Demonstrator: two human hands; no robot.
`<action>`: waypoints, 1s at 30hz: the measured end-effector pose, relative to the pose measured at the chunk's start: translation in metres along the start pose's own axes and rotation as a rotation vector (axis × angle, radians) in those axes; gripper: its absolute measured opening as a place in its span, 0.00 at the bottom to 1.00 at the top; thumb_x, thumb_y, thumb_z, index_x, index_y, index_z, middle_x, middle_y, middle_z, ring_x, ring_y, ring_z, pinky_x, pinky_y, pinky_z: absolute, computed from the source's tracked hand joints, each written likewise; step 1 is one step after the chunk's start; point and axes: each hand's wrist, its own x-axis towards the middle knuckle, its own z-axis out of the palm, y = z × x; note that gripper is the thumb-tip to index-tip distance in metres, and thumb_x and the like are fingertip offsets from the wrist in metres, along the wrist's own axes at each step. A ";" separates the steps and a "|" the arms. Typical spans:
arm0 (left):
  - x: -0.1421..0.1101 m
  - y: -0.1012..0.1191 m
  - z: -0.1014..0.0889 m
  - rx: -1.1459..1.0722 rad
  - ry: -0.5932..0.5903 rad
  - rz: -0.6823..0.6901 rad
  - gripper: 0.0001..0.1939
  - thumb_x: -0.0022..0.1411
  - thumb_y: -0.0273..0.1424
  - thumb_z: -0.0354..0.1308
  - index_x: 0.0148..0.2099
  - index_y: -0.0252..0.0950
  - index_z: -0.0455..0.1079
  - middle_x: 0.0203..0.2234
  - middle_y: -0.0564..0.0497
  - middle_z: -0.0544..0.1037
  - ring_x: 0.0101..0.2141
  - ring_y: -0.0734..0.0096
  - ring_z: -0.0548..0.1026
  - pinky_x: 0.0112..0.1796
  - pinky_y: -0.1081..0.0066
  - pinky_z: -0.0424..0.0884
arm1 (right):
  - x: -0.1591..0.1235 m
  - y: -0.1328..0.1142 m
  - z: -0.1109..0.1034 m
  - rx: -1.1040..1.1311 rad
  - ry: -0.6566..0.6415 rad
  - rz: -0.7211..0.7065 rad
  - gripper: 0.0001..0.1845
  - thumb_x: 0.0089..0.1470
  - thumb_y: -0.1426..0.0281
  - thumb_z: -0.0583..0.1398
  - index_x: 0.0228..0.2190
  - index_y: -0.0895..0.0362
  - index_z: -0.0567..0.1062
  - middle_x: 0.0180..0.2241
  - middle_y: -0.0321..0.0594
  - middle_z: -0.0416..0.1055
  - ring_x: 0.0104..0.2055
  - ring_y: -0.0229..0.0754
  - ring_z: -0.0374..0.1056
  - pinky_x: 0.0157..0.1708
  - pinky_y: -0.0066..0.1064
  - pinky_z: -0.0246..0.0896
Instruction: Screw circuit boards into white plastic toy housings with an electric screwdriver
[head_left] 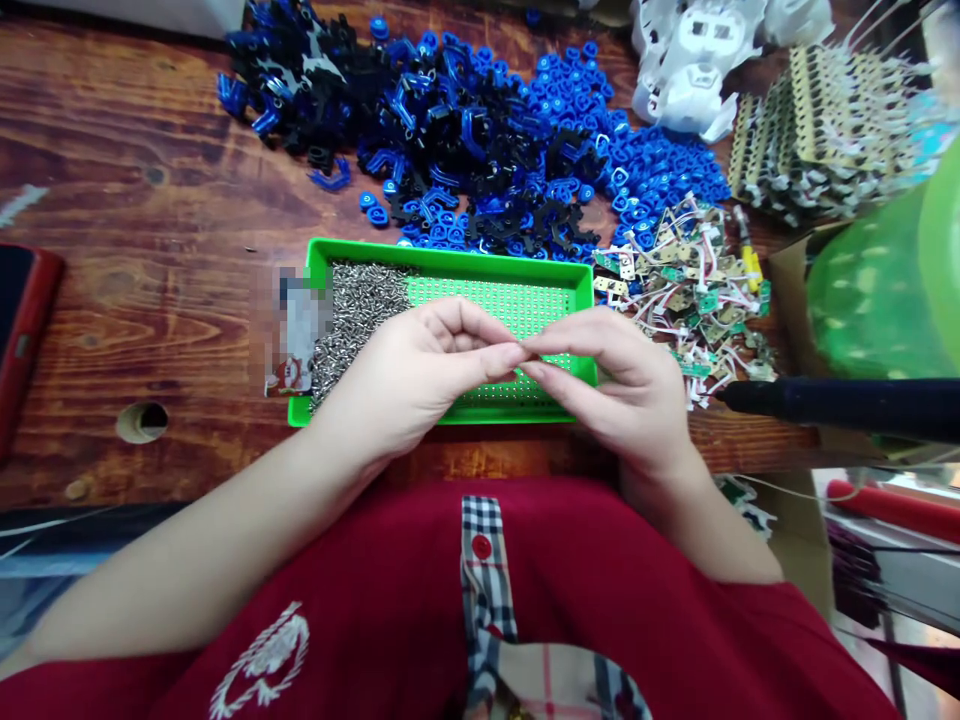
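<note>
Above a green tray (450, 256) my left hand (420, 360) and my right hand (622, 380) meet at the fingertips. Thumb and index finger of each are pinched together, and whatever sits between them is too small or hidden to make out. Small metal screws (352, 310) are heaped in the tray's left end, partly behind my left hand. The right part of the tray shows a floor with rows of small holes or dots.
Blue and black plastic parts (465, 130) spread behind the tray. Wired circuit boards (705, 280) lie to its right, below stacked board panels (832, 130) and white plastic shells (697, 60). A dark rod-like tool (840, 405) juts in from the right. A red-cased phone (26, 330) lies far left.
</note>
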 end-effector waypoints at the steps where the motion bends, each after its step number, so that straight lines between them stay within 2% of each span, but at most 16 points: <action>1: 0.002 0.000 0.001 -0.028 -0.007 -0.006 0.09 0.50 0.30 0.65 0.33 0.36 0.68 0.25 0.56 0.77 0.30 0.73 0.76 0.36 0.71 0.72 | 0.000 0.002 0.001 0.042 0.037 0.026 0.07 0.51 0.70 0.62 0.36 0.52 0.75 0.34 0.35 0.73 0.38 0.37 0.68 0.42 0.34 0.66; 6: 0.007 0.002 0.002 -0.104 -0.082 -0.050 0.12 0.50 0.28 0.65 0.36 0.38 0.65 0.23 0.58 0.77 0.28 0.74 0.77 0.35 0.72 0.72 | -0.003 0.009 0.002 0.177 0.072 0.146 0.05 0.50 0.69 0.63 0.32 0.51 0.76 0.32 0.35 0.72 0.35 0.37 0.68 0.39 0.34 0.67; 11: 0.010 0.001 0.002 -0.090 -0.105 -0.094 0.13 0.49 0.30 0.66 0.34 0.36 0.65 0.21 0.57 0.75 0.25 0.76 0.75 0.30 0.74 0.70 | -0.005 0.008 0.000 0.150 0.083 0.055 0.05 0.49 0.74 0.63 0.31 0.53 0.75 0.30 0.35 0.71 0.34 0.36 0.67 0.38 0.33 0.65; 14: 0.009 0.001 0.002 0.041 -0.085 -0.074 0.11 0.50 0.30 0.65 0.34 0.35 0.67 0.22 0.57 0.74 0.25 0.78 0.73 0.29 0.76 0.68 | -0.008 0.008 -0.006 0.022 0.047 0.022 0.06 0.50 0.75 0.62 0.33 0.54 0.74 0.31 0.36 0.71 0.35 0.36 0.67 0.38 0.32 0.64; 16: 0.007 0.000 0.000 0.181 -0.063 -0.032 0.08 0.52 0.31 0.64 0.34 0.35 0.69 0.24 0.56 0.75 0.27 0.77 0.73 0.30 0.76 0.67 | -0.010 0.012 -0.011 -0.113 -0.071 -0.017 0.06 0.51 0.73 0.61 0.34 0.55 0.74 0.32 0.37 0.70 0.37 0.37 0.66 0.38 0.32 0.63; 19: 0.004 -0.001 -0.004 0.357 -0.018 0.053 0.07 0.54 0.32 0.61 0.35 0.35 0.71 0.28 0.54 0.76 0.30 0.76 0.73 0.33 0.75 0.67 | -0.010 0.020 -0.018 -0.315 -0.409 -0.121 0.06 0.55 0.69 0.58 0.35 0.55 0.75 0.35 0.39 0.70 0.38 0.38 0.65 0.38 0.33 0.61; 21: 0.004 -0.002 -0.007 0.421 -0.005 0.082 0.07 0.55 0.33 0.61 0.35 0.35 0.73 0.29 0.54 0.77 0.31 0.75 0.73 0.34 0.74 0.67 | -0.007 0.025 -0.020 -0.385 -0.571 -0.169 0.09 0.57 0.67 0.56 0.35 0.54 0.76 0.36 0.39 0.70 0.39 0.39 0.64 0.38 0.33 0.59; 26: 0.004 -0.002 -0.009 0.438 -0.038 0.090 0.06 0.55 0.32 0.61 0.34 0.35 0.73 0.28 0.55 0.78 0.30 0.76 0.73 0.32 0.76 0.67 | 0.003 0.027 -0.019 -0.492 -0.726 -0.243 0.10 0.57 0.70 0.55 0.35 0.51 0.76 0.36 0.36 0.69 0.37 0.39 0.63 0.35 0.32 0.57; 30: 0.004 -0.002 -0.008 0.418 -0.048 0.084 0.05 0.55 0.31 0.60 0.33 0.35 0.75 0.27 0.55 0.78 0.30 0.76 0.74 0.31 0.77 0.67 | 0.005 0.028 -0.018 -0.509 -0.773 -0.266 0.10 0.56 0.71 0.55 0.37 0.51 0.76 0.36 0.35 0.70 0.37 0.39 0.63 0.34 0.31 0.58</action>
